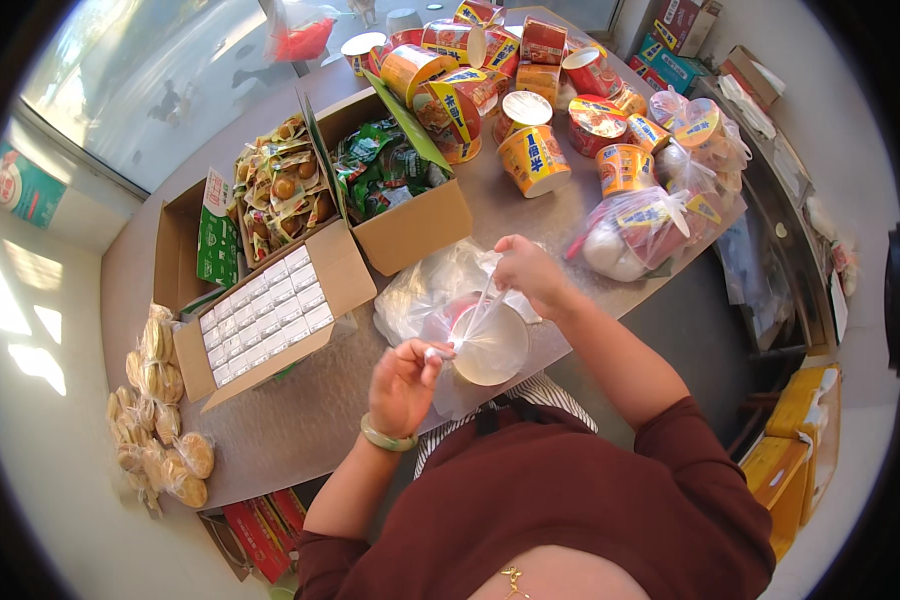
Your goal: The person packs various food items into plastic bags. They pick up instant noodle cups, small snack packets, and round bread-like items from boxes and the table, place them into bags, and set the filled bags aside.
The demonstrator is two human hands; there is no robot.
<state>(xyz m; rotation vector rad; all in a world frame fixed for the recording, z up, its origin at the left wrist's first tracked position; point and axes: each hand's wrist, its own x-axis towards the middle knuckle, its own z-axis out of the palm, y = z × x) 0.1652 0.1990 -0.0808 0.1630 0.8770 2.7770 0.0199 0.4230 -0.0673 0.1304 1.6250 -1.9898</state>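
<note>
Near the table's front edge, my left hand (405, 379), with a jade-coloured bangle at the wrist, pinches one twisted end of a thin clear plastic bag. My right hand (529, 274) holds the bag's other end, pulled up and away. Between them the gathered neck lies over a round tub (499, 349) inside the bag, its pale top showing; what the tub holds is hidden. Right behind it lies a heap of clear plastic bags (435, 281). Filled, tied plastic bags (630, 240) rest to the right of my right hand.
Many instant noodle cups (536, 161) crowd the table's far side. Left stand an open carton of small white boxes (266, 319), a carton of packaged brown eggs (285, 187) and a carton of green packets (390, 165). Wrapped flat round breads (172, 465) lie at the left corner.
</note>
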